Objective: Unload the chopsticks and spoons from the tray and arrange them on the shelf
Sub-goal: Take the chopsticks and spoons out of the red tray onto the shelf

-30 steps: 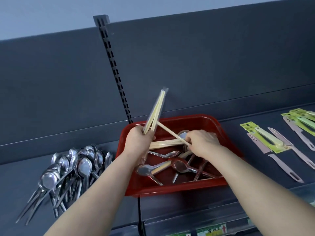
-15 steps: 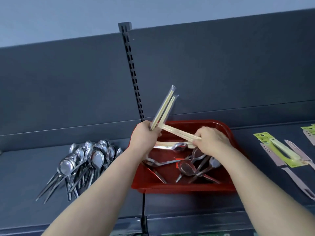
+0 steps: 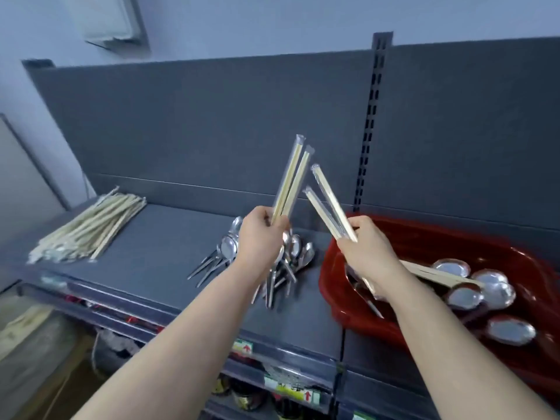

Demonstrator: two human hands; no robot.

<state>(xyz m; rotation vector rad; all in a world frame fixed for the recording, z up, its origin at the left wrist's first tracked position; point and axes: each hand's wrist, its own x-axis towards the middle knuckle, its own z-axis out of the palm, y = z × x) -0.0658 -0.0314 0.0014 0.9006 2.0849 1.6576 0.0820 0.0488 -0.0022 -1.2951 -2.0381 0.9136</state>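
My left hand (image 3: 261,236) grips two wrapped chopstick pairs (image 3: 290,180) that point up and slightly right, above the spoon pile (image 3: 295,253) on the shelf. My right hand (image 3: 365,247) grips two more wrapped chopstick pairs (image 3: 328,207) that slant up to the left, over the left rim of the red tray (image 3: 333,298). The tray holds several metal spoons (image 3: 491,291) and a few chopsticks (image 3: 436,274). A heap of chopsticks (image 3: 91,228) lies on the shelf at the far left.
The dark grey shelf (image 3: 169,247) has a tall back panel and a slotted upright (image 3: 374,116). Price labels (image 3: 288,389) line the front edge. Lower shelves with goods show beneath, and a bare stretch of shelf lies between the chopstick heap and the spoons.
My view has swung left, so the tray now sits at the right and the chopstick heap has come into sight. My right hand has lifted chopsticks out of the tray, apart from my left hand's bundle.
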